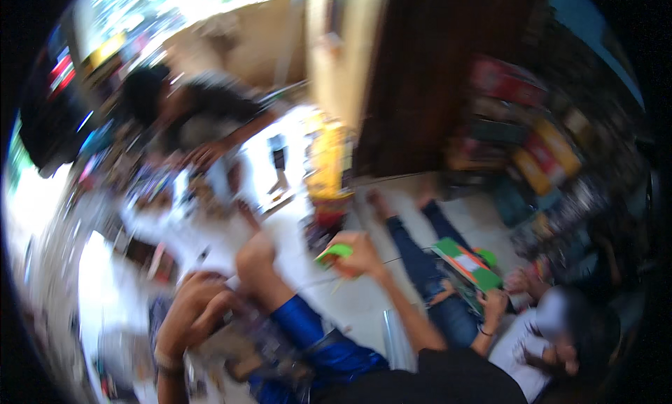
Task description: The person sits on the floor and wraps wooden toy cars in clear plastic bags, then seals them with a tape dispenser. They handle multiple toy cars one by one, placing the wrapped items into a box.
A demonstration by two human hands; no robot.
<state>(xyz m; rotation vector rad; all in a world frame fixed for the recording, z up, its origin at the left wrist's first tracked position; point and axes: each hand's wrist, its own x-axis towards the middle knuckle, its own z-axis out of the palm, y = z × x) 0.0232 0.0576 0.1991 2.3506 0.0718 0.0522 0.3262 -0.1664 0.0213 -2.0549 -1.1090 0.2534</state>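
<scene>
My right hand (358, 253) is raised in the middle, its fingers closed on a small bright green piece (339, 251) with some red-brown at its edge. Blur hides what kind of thing it is. My left hand (197, 307) is at the lower left beside my bare knee, its fingers curled inward. Whatever it may grip cannot be made out. Just right of that hand, a see-through, plastic-looking bundle (269, 337) lies over my blue shorts (329, 348).
At the right, a person in jeans (413, 257) holds a green and orange box (467, 264). Another person (203, 114) bends over scattered small items at the upper left. A yellow container (327, 156) stands on the white tiled floor (364, 302). Stacked boxes (546, 152) line the right wall.
</scene>
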